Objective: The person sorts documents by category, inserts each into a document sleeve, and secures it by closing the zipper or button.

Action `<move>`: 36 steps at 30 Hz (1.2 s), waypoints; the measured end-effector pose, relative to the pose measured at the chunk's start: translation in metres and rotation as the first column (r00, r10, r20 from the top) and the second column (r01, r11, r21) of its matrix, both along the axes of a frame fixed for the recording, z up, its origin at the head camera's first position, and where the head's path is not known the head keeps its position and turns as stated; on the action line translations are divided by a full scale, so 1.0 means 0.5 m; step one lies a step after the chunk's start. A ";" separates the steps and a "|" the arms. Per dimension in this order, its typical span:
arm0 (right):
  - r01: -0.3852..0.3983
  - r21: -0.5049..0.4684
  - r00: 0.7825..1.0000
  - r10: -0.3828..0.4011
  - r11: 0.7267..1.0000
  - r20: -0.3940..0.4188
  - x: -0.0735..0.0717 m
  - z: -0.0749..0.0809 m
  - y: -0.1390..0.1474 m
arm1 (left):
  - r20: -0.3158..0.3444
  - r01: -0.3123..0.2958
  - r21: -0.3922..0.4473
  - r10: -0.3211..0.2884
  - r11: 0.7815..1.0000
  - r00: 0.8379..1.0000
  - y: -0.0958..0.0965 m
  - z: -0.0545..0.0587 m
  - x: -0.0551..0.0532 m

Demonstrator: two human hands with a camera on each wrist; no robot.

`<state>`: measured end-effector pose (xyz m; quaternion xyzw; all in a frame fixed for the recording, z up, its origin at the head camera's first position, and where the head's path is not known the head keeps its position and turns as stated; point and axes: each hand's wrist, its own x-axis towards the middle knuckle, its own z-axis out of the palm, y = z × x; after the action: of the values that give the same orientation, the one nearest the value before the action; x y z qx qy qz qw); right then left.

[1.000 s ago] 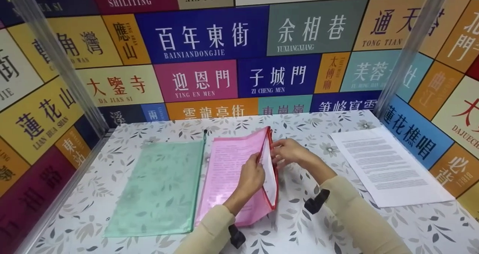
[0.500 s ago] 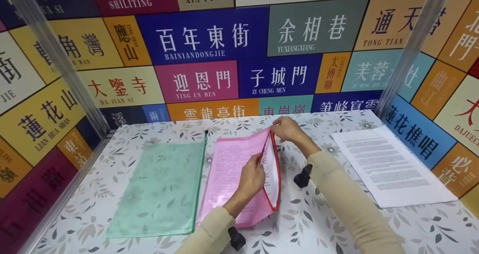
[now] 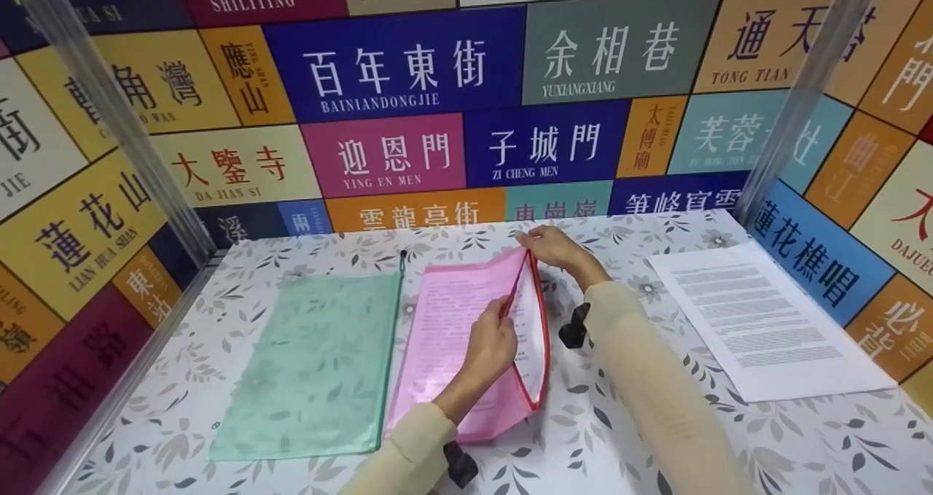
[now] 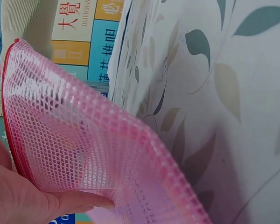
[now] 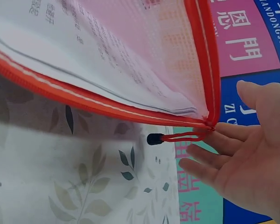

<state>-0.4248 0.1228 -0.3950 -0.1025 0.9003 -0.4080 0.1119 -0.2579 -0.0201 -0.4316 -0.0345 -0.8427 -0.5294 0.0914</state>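
Pink mesh folder [image 3: 455, 334] lies mid-table, its long axis running roughly from twelve to six o'clock and its red-zipped mouth gaping toward three o'clock, printed sheets [image 5: 107, 60] inside. The left hand [image 3: 492, 345] grips the mouth's upper lip between thumb and fingers. At the folder's one o'clock corner, the right hand [image 3: 555, 248] is loosely unfolded, thumb apart, fingertips at the zip's end beside a black-tipped cord [image 5: 155, 139]. A green folder [image 3: 313, 364] lies just beside, toward nine o'clock.
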 end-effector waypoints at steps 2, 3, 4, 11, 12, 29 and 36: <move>0.028 -0.003 1.000 -0.028 1.000 0.000 -0.004 -0.003 0.000 | -0.002 0.001 0.005 -0.001 1.000 1.000 0.000 0.001 -0.001; 0.042 -0.004 0.999 -0.042 0.999 -0.004 -0.006 -0.003 0.000 | -0.001 0.000 0.007 0.000 1.000 1.000 0.000 0.002 -0.001; 0.055 -0.009 0.998 -0.055 0.998 -0.002 -0.008 -0.003 0.001 | -0.001 -0.001 0.008 0.001 1.000 1.000 0.000 0.002 -0.001; 0.140 -0.029 0.989 -0.138 0.990 0.058 -0.014 0.013 0.004 | -0.009 0.009 -0.013 -0.010 1.000 1.000 0.000 -0.003 0.004; 0.149 -0.046 0.986 -0.145 0.988 0.079 -0.014 0.015 0.005 | -0.014 0.016 -0.020 -0.016 1.000 1.000 0.000 -0.004 0.006; 0.175 -0.071 0.959 -0.153 0.982 0.237 -0.012 0.011 0.014 | -0.058 0.080 -0.104 -0.087 0.991 0.995 -0.002 -0.018 0.030; 0.171 -0.125 0.951 -0.130 0.977 0.282 -0.012 0.015 0.015 | -0.024 0.125 -0.142 -0.129 0.982 0.991 0.004 -0.024 0.033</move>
<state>-0.4307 0.1301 -0.3875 0.0156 0.8487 -0.4913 0.1952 -0.2412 -0.0183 -0.4434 -0.1033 -0.8723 -0.4731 0.0687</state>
